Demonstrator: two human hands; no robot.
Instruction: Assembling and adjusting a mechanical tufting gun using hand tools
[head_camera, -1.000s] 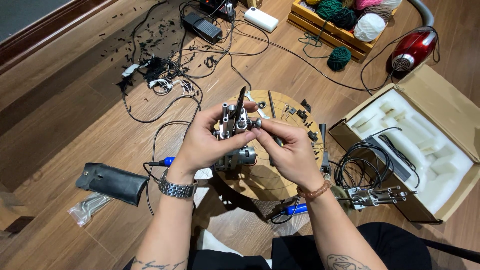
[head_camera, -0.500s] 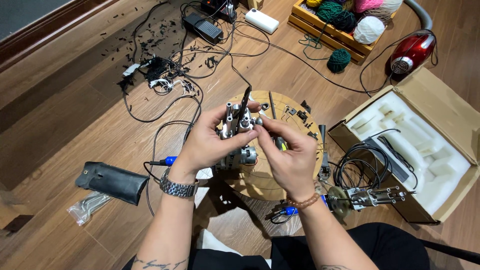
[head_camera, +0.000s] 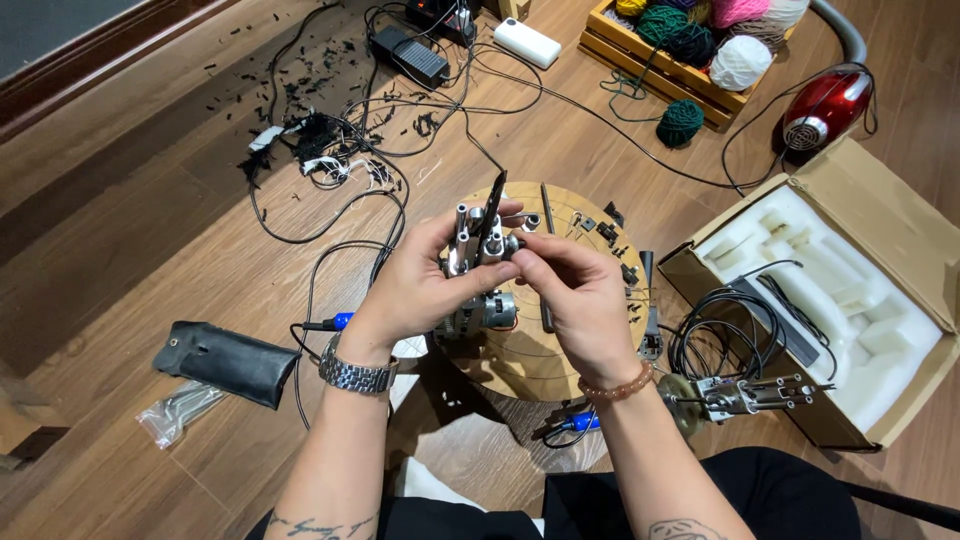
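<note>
My left hand (head_camera: 420, 285) grips the motor (head_camera: 478, 262) mid-frame, my right hand (head_camera: 575, 290) seems to pinch a small part on it, so I hold steady and turn slowly.

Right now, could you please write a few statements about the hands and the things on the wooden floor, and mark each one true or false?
1. Both hands hold the small metal motor assembly. True.
2. The left hand wears a metal wristwatch. True.
3. The open cardboard box lies left of the hands. False: right.
4. The black leather pouch is in the right hand. False: it lies on the floor.
5. The red vacuum cleaner is blue. False.
</note>
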